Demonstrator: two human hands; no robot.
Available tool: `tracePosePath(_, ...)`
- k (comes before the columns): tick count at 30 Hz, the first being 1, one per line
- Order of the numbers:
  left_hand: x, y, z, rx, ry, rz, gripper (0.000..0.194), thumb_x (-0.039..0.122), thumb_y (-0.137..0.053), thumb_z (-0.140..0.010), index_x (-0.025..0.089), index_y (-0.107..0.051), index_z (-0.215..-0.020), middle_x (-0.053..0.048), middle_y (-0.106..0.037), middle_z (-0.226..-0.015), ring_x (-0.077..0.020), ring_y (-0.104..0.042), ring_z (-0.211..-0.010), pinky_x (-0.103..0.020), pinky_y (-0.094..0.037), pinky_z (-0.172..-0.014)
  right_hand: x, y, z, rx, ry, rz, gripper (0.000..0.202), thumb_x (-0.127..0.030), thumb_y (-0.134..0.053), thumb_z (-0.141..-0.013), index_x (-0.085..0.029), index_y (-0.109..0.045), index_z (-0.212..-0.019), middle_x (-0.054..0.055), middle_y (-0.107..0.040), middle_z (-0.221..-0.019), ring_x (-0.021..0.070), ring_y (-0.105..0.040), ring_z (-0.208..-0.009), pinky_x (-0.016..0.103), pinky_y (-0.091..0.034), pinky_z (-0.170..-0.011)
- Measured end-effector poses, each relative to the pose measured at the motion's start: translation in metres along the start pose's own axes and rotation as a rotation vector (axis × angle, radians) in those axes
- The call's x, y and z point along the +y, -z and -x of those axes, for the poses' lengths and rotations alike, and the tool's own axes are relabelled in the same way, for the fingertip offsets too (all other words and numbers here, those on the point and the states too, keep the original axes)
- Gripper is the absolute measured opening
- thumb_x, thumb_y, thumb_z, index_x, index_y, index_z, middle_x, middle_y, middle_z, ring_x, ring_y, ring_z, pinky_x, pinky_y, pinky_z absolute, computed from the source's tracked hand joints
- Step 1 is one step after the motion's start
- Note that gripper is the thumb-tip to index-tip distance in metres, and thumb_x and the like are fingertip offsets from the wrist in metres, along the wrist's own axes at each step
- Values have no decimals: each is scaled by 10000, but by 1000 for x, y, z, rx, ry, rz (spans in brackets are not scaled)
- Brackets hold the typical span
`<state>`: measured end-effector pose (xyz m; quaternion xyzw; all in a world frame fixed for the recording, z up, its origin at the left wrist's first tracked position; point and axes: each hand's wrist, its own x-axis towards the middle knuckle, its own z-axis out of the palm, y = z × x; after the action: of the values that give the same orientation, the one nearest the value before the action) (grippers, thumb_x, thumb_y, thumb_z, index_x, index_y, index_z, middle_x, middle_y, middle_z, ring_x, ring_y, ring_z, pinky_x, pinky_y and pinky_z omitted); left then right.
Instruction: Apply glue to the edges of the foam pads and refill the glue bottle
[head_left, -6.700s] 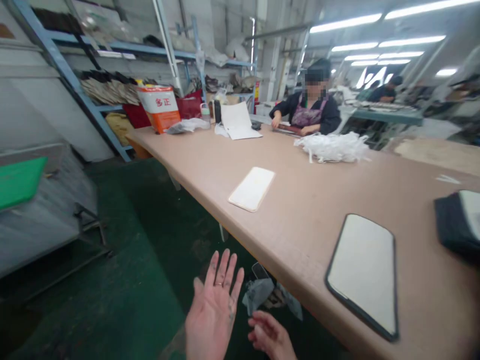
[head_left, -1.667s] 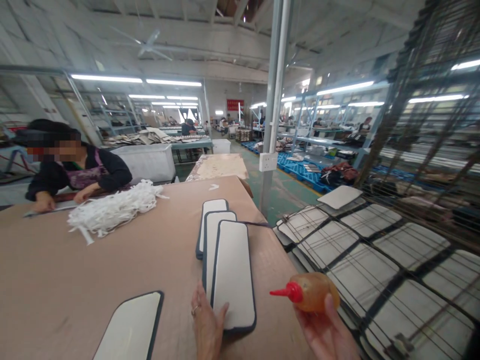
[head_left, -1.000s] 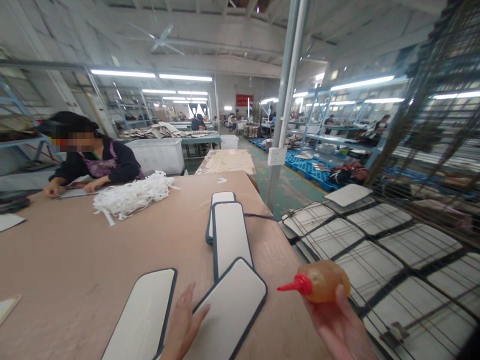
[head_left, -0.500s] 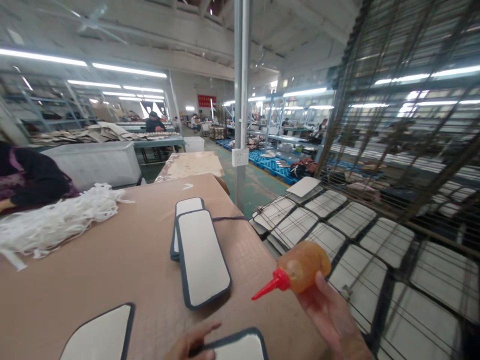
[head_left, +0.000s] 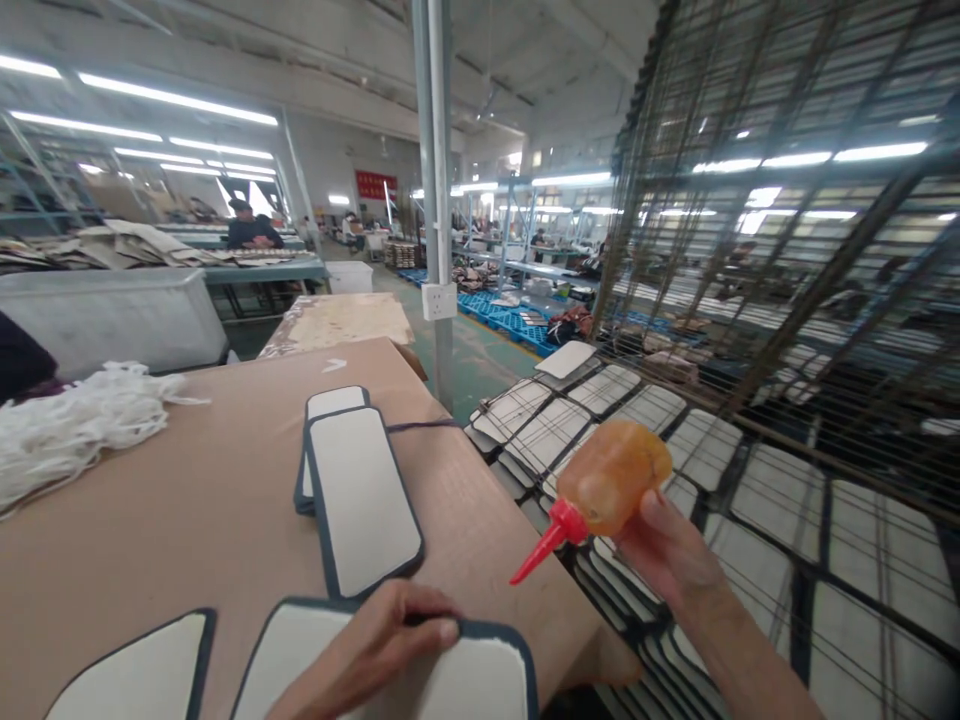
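Note:
My right hand (head_left: pixel 667 545) holds an amber squeeze bottle (head_left: pixel 611 475) with a red pointed nozzle, which tilts down and left above the table's right edge. At the bottom centre, my left hand (head_left: pixel 382 635) has its thumb and fingers closed on the top edge of a cream panel with a dark border (head_left: pixel 484 670). Beside it, partly under my left wrist, lies another bordered panel (head_left: pixel 289 645). Just beyond my left hand, a long rounded panel (head_left: pixel 365 500) rests on a similar one. A further panel (head_left: pixel 139 675) lies at the lower left.
White strips (head_left: pixel 90 425) are heaped at the table's left, near a person's dark sleeve (head_left: pixel 22 355). Cream panels fill a wire rack (head_left: pixel 772 500) on the right. A pole (head_left: pixel 442 350) stands beyond the brown table (head_left: pixel 240 480).
My left hand has moved up and closed on the panel's edge. The bottle has risen slightly in my right hand. The view has turned right, and another bordered panel shows near my left wrist.

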<state>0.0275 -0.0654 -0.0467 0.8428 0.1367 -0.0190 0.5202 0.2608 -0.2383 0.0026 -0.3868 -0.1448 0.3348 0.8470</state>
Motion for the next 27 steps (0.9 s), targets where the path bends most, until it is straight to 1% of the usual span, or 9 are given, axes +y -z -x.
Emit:
tracePosePath(2, 21, 14, -1, 11, -18, -56, 348, 434, -553, -818, 155, -727, -934, -20, -701, -832, -183, -593, -789, -207, -422, -684, -8, -3, 0, -41, 25, 26, 615, -319, -910, -393, -233, -689, -961, 65, -734, -911, 282, -650, -901, 447, -479, -869)
tracePosePath(4, 41, 28, -1, -14, -44, -135, 276, 365, -591, -800, 169, -732, -934, 0, -678, -775, -151, -570, -732, -188, -381, -636, -15, -6, 0, -85, 46, 50, 582, -310, -909, -385, -220, -699, -920, 66, -732, -889, 280, -652, -886, 445, -482, -858)
tracePosePath(7, 65, 44, 0, -73, -103, -204, 239, 323, -568, -813, 144, -726, -816, 28, -570, -636, -102, -466, -605, -186, -302, -548, -21, -10, 3, -123, 43, 84, 543, -338, -911, -351, -184, -712, -832, 79, -723, -829, 282, -656, -830, 453, -484, -842)
tracePosePath(9, 76, 48, -1, -94, -115, -208, 261, 333, -557, -818, 129, -702, -746, 31, -520, -614, -96, -421, -591, -190, -284, -539, -22, -10, 6, -112, 27, 86, 561, -350, -912, -318, -183, -712, -815, 78, -715, -800, 286, -654, -799, 472, -481, -833)
tracePosePath(12, 88, 47, 0, -104, -72, -183, 288, 372, -570, -801, 122, -687, -721, 29, -496, -607, -98, -402, -592, -189, -292, -542, -21, -7, 10, -106, 12, 76, 567, -322, -911, -290, -204, -708, -807, 48, -701, -742, 280, -646, -769, 483, -473, -823)
tracePosePath(16, 98, 42, 4, -131, -22, -135, 290, 369, -589, -780, 112, -682, -684, 36, -466, -564, -88, -383, -564, -188, -275, -512, -19, -3, 13, -175, -3, 100, 528, -331, -912, -302, -205, -713, -775, 38, -697, -704, 266, -646, -732, 482, -472, -825)
tracePosePath(19, 104, 39, 8, -135, -16, -113, 266, 339, -600, -773, 102, -682, -684, 36, -476, -570, -85, -389, -569, -191, -275, -517, -19, -2, 13, -262, 17, 118, 515, -352, -909, -357, -214, -722, -816, 41, -711, -739, 260, -659, -738, 476, -469, -859)
tracePosePath(23, 107, 35, 12, -158, -6, -86, 237, 313, -624, -759, 94, -690, -697, 32, -490, -578, -89, -396, -578, -199, -273, -520, -20, -1, 11, -388, 38, 137, 440, -371, -885, -440, -258, -728, -835, 22, -722, -746, 242, -671, -703, 455, -489, -868)
tracePosePath(27, 109, 32, 15, -156, 4, -59, 229, 297, -626, -759, 83, -696, -714, 25, -484, -585, -90, -384, -579, -210, -260, -515, -19, -1, 9, -466, 56, 142, 392, -379, -862, -497, -283, -732, -855, 12, -729, -770, 251, -688, -745, 439, -501, -872)
